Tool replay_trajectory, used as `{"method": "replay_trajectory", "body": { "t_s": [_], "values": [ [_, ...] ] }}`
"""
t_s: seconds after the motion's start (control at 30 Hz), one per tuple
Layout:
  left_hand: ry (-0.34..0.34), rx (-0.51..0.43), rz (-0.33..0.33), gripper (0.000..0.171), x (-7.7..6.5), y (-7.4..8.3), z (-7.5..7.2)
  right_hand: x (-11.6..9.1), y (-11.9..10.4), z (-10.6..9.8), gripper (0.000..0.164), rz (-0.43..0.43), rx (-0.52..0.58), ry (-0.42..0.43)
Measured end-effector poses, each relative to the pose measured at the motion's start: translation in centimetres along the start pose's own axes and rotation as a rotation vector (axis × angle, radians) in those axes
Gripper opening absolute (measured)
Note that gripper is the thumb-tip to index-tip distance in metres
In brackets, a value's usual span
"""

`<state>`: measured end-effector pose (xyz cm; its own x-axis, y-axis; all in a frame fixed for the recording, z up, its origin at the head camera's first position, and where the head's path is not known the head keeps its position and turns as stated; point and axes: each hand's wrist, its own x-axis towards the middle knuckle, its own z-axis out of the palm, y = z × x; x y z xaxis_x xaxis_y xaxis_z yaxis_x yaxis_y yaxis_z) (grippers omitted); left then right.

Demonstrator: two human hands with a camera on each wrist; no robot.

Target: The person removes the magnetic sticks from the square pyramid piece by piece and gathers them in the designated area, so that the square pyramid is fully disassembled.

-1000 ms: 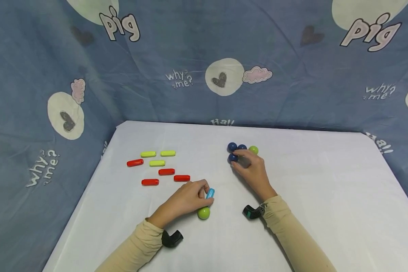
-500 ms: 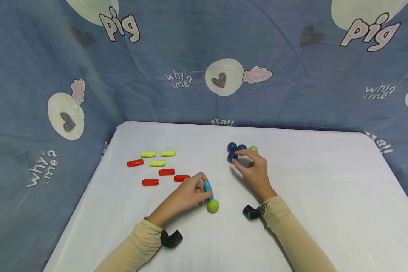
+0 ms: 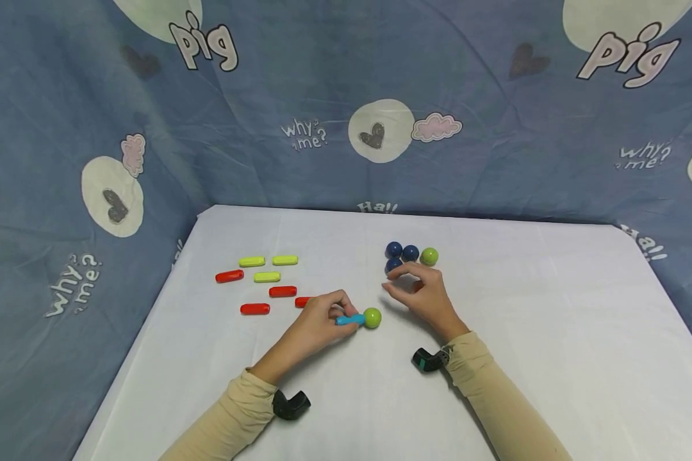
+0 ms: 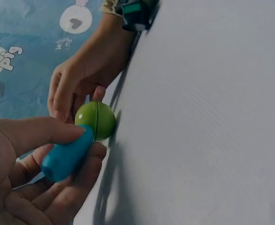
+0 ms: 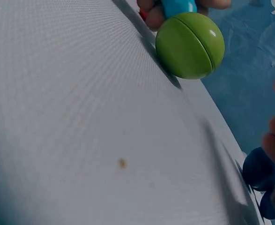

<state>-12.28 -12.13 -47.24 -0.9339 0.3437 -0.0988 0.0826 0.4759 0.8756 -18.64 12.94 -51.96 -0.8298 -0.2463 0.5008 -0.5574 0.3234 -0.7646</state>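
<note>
Between thumb and fingers my left hand [image 3: 325, 320] pinches a light-blue rod [image 3: 348, 319], a short toy stick. At the rod's end, on the side toward my right hand, sits a green ball [image 3: 372, 317]; the left wrist view shows the ball [image 4: 99, 121] against the rod's tip, with a seam around it. My right hand [image 3: 429, 298] has thumb and index finger apart with nothing between them. It is just in front of three dark blue balls [image 3: 394, 250], the nearest partly hidden by its fingers. Beside them lies a second green ball [image 3: 429, 257].
On the white tabletop [image 3: 525, 333], several red rods [image 3: 255, 309] and three yellow-green rods [image 3: 267, 276] lie at the left; one red rod is partly behind my left hand. A blue printed cloth [image 3: 323, 173] stands behind the table.
My left hand has lifted and turned the blue rod from slanting to level, bringing the green ball round to the right. My right hand has drawn back slightly from the dark blue balls.
</note>
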Motion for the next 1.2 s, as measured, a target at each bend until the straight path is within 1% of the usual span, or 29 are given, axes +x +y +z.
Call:
{"method": "replay_trajectory", "body": {
  "t_s": [0.1, 0.2, 0.33, 0.4, 0.47, 0.53, 0.73, 0.97, 1.1, 1.2],
  "values": [
    [0.026, 0.099, 0.027, 0.016, 0.0, 0.0, 0.1, 0.0, -0.6, 0.1, 0.023, 0.018, 0.079, -0.103],
    [0.049, 0.178, 0.047, 0.017, 0.0, -0.1, 0.1, 0.1, -1.5, 0.2, 0.027, 0.064, 0.152, -0.236],
    [0.06, 0.214, 0.044, 0.016, 0.0, -0.2, 0.2, 0.0, -1.8, 0.3, 0.032, 0.117, 0.169, -0.415],
    [0.061, 0.228, 0.032, 0.015, 0.0, -0.1, 0.2, -0.1, -1.4, 0.5, 0.032, 0.122, 0.163, -0.472],
    [0.057, 0.244, 0.023, 0.014, 0.0, 0.0, 0.2, -0.1, -1.1, 0.6, 0.03, 0.123, 0.159, -0.502],
    [0.052, 0.253, 0.013, 0.014, -0.1, 0.0, 0.3, -0.2, -1.1, 0.6, 0.028, 0.122, 0.156, -0.511],
    [0.035, 0.255, 0.007, 0.014, 0.0, -0.1, 0.2, -0.2, -1.2, 0.8, 0.026, 0.121, 0.161, -0.496],
    [0.026, 0.252, 0.043, 0.013, 0.0, -0.2, 0.2, -0.1, -1.2, 0.9, 0.025, 0.138, 0.123, -0.48],
    [0.01, 0.26, 0.049, 0.012, 0.0, -0.2, 0.1, -0.1, -1.2, 0.7, 0.029, 0.153, 0.104, -0.431],
    [-0.003, 0.266, 0.044, 0.012, -0.1, -0.3, 0.2, -0.2, -1.0, 0.5, 0.031, 0.175, 0.12, -0.388]
  ]
}}
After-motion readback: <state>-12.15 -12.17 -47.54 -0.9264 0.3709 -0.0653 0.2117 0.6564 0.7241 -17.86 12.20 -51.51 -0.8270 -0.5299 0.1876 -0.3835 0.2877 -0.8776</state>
